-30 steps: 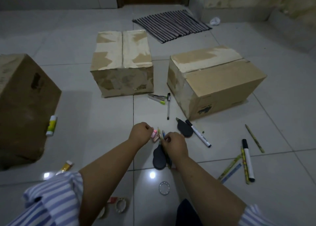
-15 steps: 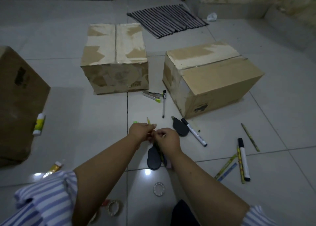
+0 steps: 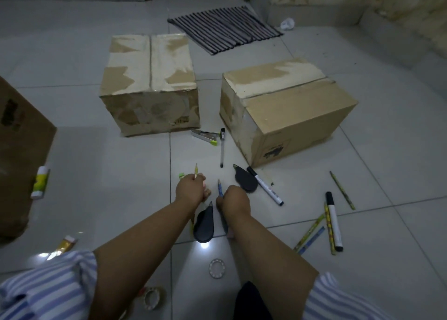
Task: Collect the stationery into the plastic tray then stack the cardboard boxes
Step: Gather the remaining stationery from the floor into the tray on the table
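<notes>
Each hand comes away from the pile on the tiled floor (image 3: pixel 108 174) with a pencil of its own.
The left hand (image 3: pixel 191 190) is fisted round a yellow pencil (image 3: pixel 196 170) and the right hand (image 3: pixel 233 202) round a blue pencil (image 3: pixel 219 186). Half a second ago the fists were pressed together; now they have parted. Collecting looks barely begun: the plastic tray is out of view, a stapler (image 3: pixel 204 135), black marker (image 3: pixel 264 185) and glue stick (image 3: pixel 41 181) lie loose, and the left box (image 3: pixel 21 150), middle box (image 3: pixel 150 87) and right box (image 3: pixel 287 111) stand unstacked.
</notes>
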Demonstrator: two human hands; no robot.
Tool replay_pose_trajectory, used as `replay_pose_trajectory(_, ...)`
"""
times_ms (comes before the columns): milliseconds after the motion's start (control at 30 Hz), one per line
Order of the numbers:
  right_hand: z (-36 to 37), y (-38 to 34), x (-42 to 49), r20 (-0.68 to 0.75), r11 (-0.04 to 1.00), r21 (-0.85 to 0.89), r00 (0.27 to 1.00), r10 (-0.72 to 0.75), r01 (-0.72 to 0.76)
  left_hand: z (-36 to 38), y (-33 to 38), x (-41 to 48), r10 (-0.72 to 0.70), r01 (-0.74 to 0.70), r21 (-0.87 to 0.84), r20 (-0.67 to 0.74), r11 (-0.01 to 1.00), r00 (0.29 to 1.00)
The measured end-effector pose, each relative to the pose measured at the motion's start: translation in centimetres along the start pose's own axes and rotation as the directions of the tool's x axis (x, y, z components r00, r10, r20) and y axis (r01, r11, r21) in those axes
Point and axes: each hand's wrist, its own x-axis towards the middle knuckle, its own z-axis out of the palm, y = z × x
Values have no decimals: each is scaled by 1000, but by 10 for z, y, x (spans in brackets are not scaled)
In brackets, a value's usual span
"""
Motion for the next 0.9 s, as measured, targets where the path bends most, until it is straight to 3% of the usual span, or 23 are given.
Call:
replay_pose_trajectory(133,-36,8,-3,-144,902,431,988,47,20,23,4,-5,-33,33,2,23,999,999)
replay_pose_trajectory(200,-56,21,-8,-239,840,538,968,76,67,39,11,-10,-6,5,12,88,1000,996)
replay_pose_trajectory(367,-96,79,-13,-407,833,548,894,190,73,101,25,-21,104,-162,257,224,953,969)
replay_pose_trajectory(467,-112,121,-20,-441,870,493,863,247,3,141,22,-41,89,-209,375,311,903,946)
replay_pose_trajectory(667,-135,192,-30,-542,946,308,799,261,-100,183,-48,-94,164,-353,600,347,718,923)
replay_pose_trajectory(767,-138,207,-31,-505,935,334,814,286,-121,184,-65,-105,195,-390,638,356,664,914)
replay_pose_trajectory(900,-131,214,-28,-430,923,359,853,297,-140,182,-62,-101,225,-413,618,362,669,905)
